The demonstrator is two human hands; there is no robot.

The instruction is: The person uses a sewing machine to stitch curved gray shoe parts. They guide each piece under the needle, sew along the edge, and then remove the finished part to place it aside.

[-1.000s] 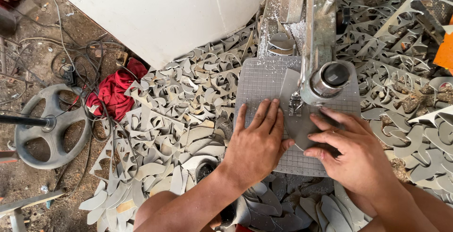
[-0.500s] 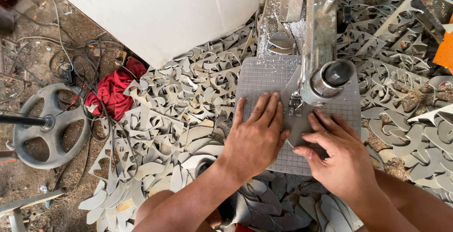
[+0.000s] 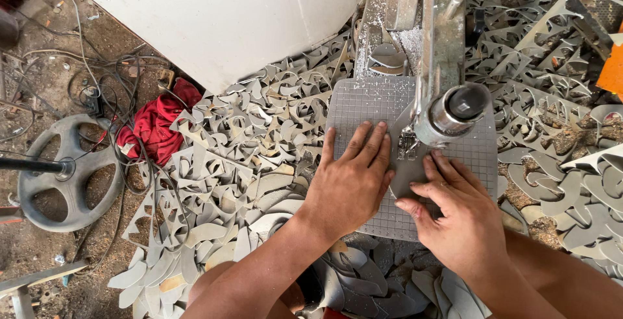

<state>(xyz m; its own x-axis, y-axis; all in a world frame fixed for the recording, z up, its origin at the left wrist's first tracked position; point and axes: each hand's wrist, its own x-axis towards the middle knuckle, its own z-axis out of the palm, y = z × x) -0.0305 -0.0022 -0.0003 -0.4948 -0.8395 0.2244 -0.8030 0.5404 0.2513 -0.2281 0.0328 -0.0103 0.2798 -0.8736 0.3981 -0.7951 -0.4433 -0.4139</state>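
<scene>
My left hand (image 3: 350,183) lies flat, fingers spread, on a grey gridded saw table (image 3: 363,105). My right hand (image 3: 461,218) presses flat beside it. Both hands hold down a thin grey cut-out sheet piece (image 3: 409,173) whose edge meets the blade area (image 3: 407,144) just beyond my fingertips. Above the blade hangs the saw's metal arm (image 3: 444,46) with a round knob (image 3: 462,105). Most of the grey piece is hidden under my hands.
Heaps of curved grey offcuts (image 3: 253,144) surround the table on all sides. A white board (image 3: 220,14) leans at the back. A red cloth (image 3: 156,127), tangled cables (image 3: 104,92) and a grey wheel (image 3: 61,170) lie on the dirt floor at left.
My right hand has slid forward and left toward the blade with the grey piece. The left hand has stayed flat in nearly the same place.
</scene>
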